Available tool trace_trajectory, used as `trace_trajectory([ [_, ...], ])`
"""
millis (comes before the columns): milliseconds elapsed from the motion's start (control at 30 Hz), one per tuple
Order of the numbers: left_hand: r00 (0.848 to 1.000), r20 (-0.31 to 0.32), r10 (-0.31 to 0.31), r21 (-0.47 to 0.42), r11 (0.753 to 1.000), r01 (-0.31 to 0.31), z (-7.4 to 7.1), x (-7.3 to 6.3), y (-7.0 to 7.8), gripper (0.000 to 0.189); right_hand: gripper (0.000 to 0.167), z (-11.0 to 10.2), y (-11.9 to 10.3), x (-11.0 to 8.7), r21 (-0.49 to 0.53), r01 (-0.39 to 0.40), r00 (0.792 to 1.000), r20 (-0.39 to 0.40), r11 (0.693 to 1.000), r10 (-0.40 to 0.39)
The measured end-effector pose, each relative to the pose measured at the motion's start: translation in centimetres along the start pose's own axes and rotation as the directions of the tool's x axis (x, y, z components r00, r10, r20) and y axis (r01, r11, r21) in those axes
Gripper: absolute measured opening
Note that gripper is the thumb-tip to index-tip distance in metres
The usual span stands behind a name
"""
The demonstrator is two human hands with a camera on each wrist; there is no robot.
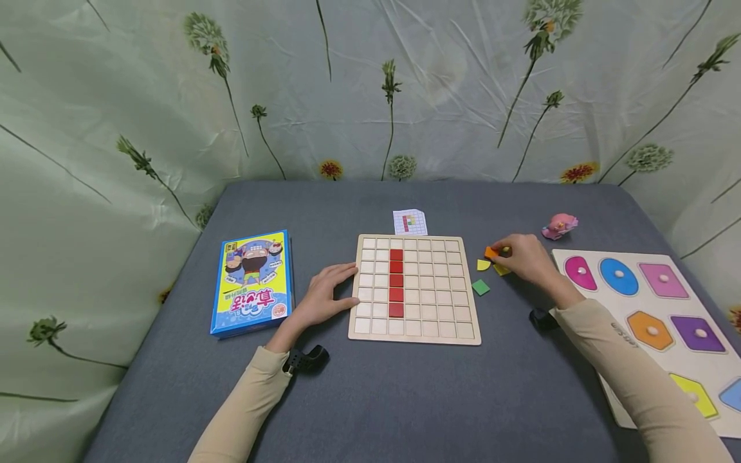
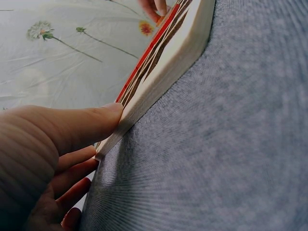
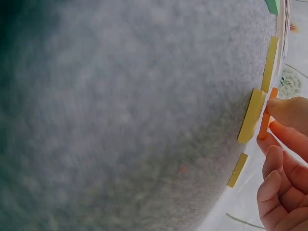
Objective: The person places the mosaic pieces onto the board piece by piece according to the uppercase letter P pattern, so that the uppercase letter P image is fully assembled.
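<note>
A wooden grid board (image 1: 405, 339) lies in the middle of the table with a column of several red square tiles (image 1: 396, 280) in it. My left hand (image 1: 320, 296) rests at the board's left edge, thumb and extended fingers touching its side. To the right of the board, my right hand (image 1: 525, 257) pinches an orange tile (image 3: 264, 120) between thumb and fingers. Close below that hand lie several yellow pieces (image 3: 251, 118), one of them rounded in the head view. A green tile (image 1: 480, 287) sits nearer the board's right edge.
Behind the board lies a small printed grid card (image 1: 411, 222). A blue and yellow box (image 1: 251, 283) stands at left. On the right are a large shape-puzzle board (image 1: 613, 321), partly under the right forearm, and a pink figurine (image 1: 559, 226).
</note>
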State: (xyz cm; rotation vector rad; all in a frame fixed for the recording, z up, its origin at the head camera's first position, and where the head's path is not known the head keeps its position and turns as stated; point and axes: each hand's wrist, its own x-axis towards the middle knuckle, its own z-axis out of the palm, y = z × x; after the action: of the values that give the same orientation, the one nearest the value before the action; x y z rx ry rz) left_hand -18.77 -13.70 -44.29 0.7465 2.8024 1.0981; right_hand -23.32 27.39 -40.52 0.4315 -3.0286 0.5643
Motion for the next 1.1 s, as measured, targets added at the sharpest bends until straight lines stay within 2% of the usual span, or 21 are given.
trace_trajectory([
  [300,1.0,0.005,-0.002,-0.002,1.0,0.002,0.1,-0.1,-0.1,0.065,0.026,0.0,-0.9,-0.3,0.017,0.019,1.0,-0.006,1.0,-0.019],
  [433,1.0,0.006,-0.002,0.001,1.0,0.002,0.2,-0.2,-0.2,0.065,0.025,0.1,-1.3,-0.3,0.015,0.055,0.998,-0.029,0.998,-0.054],
  [567,1.0,0.006,-0.005,-0.002,1.0,0.005,0.2,-0.2,-0.2,0.064,0.024,0.1,-1.9,0.0,0.012,0.091,0.995,-0.052,0.996,-0.091],
  [1100,1.0,0.01,-0.004,0.01,1.0,0.004,0.1,0.0,-0.3,0.064,0.023,0.4,-4.4,1.3,0.048,0.147,0.988,-0.049,0.988,-0.145],
])
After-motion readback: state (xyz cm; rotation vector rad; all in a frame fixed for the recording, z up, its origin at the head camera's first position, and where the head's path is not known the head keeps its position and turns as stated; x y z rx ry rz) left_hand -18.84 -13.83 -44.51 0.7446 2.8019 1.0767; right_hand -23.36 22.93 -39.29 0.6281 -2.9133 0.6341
